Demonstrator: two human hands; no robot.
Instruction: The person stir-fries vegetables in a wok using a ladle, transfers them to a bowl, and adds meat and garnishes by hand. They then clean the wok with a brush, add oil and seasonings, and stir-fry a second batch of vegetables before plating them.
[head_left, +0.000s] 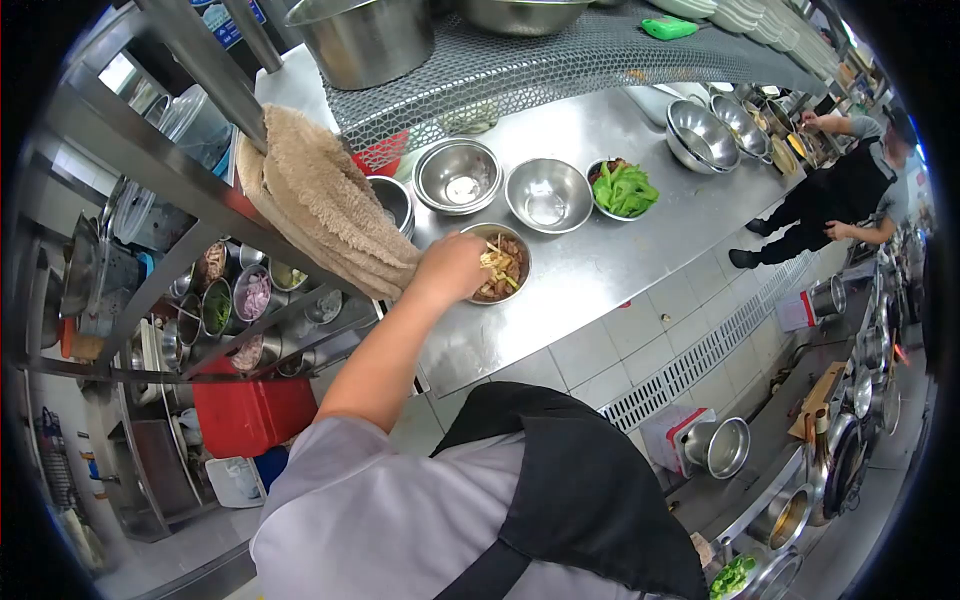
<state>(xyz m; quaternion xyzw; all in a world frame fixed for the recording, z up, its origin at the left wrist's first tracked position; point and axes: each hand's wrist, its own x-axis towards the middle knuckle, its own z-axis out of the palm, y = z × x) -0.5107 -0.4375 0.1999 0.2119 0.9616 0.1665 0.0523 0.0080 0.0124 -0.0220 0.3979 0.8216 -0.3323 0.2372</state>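
Note:
My left hand (453, 266) reaches over the left rim of a small steel bowl (527, 276). Its fingers are curled down beside pale yellow strips (497, 258) lying on brown meat pieces (498, 286). Whether they grip the rim or pinch some strips is hidden. Behind this bowl, a nested stack of steel bowls (438, 191) and a single steel bowl (548, 196) stand on the steel counter (590, 260). A bowl of green leaves (624, 190) is farther right. My right hand is out of view.
A tan towel (310, 190) hangs on the frame at left. Over the counter's back runs a mesh shelf (540, 65) with a large pot (368, 40). A co-worker (850, 190) stands at the far right. Ingredient containers (255, 292) sit lower left.

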